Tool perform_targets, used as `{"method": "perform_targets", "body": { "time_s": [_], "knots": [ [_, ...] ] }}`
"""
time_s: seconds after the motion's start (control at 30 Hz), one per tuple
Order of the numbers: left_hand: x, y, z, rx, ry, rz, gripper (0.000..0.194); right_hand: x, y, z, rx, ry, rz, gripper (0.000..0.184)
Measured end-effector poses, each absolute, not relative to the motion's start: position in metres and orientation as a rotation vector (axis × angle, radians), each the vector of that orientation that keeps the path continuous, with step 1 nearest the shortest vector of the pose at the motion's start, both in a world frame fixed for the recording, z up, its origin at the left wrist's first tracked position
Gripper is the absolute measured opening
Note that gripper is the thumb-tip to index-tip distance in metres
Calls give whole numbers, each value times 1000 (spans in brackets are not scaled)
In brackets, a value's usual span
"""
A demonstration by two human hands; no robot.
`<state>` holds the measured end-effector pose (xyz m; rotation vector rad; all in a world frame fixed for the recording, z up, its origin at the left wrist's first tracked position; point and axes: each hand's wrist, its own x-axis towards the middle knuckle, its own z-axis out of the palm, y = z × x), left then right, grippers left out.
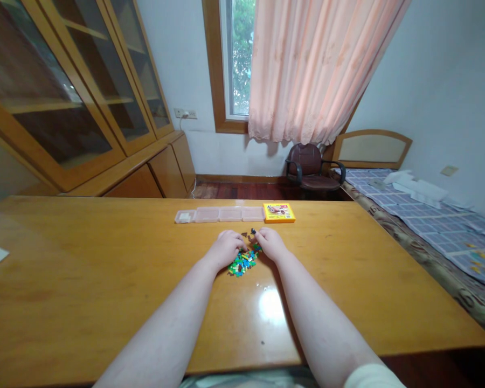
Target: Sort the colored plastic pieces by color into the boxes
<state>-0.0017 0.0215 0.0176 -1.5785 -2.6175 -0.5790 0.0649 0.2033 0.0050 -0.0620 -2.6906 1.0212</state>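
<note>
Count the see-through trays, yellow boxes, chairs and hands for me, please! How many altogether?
See-through trays: 4
Yellow box: 1
Chair: 1
Hands: 2, left hand and right hand
Total: 8, leaving out the tiny coloured pieces, too heaped to count

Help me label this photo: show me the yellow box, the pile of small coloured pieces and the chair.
Yellow box point(279, 212): head view, printed face.
Pile of small coloured pieces point(243, 262): head view, its middle.
Chair point(308, 164): head view, lower backrest.
</note>
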Motion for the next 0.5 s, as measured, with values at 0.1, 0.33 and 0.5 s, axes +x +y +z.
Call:
{"method": "perform_targets", "body": {
  "time_s": [0.1, 0.33, 0.5],
  "knots": [
    [-3, 21, 16, -1462, -2657, -542, 33, 66, 203, 5, 11, -2696, 1028, 43],
    [-3, 20, 23, -1270, -2738, -555, 25, 67, 200, 7, 202, -2747, 1079, 46],
    [-3, 21, 20, -1324, -2745, -538, 26, 65, 200, 6, 78, -2815, 986, 45]
  ]
}}
